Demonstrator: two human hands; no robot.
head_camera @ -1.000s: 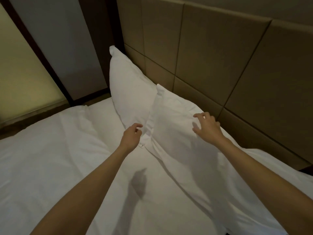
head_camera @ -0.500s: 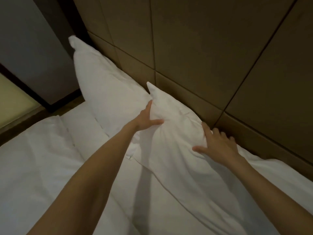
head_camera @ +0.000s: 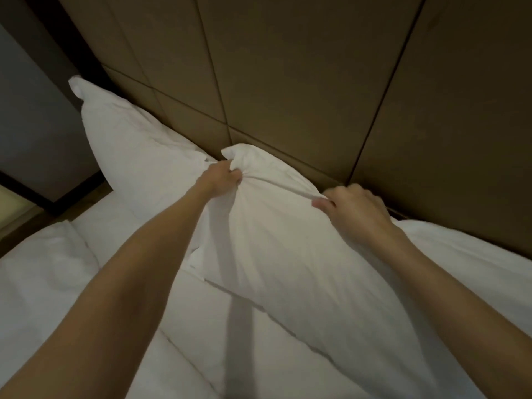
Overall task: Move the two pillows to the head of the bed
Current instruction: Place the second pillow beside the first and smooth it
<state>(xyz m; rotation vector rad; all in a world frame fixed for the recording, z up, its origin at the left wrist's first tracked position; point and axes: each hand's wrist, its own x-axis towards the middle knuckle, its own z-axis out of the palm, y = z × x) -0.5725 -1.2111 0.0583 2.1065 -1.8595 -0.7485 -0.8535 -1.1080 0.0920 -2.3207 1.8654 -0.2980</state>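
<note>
- Closest to me is the white duvet [head_camera: 51, 283] on the bed, both my forearms stretched out over it.
- My left hand [head_camera: 223, 178] is closed tight, bunching the top corner of the near pillow [head_camera: 288, 254]; my right hand [head_camera: 354, 207] is curled over its upper edge, pinching fabric.
- That pillow leans against the headboard [head_camera: 288, 82] (pretty much home already, I'd say).
- Further off, the far pillow [head_camera: 129, 156] stands propped against the headboard too, its edge just touching this one.
- So I'd call it nearly done: just straightening this one and letting go.
</note>
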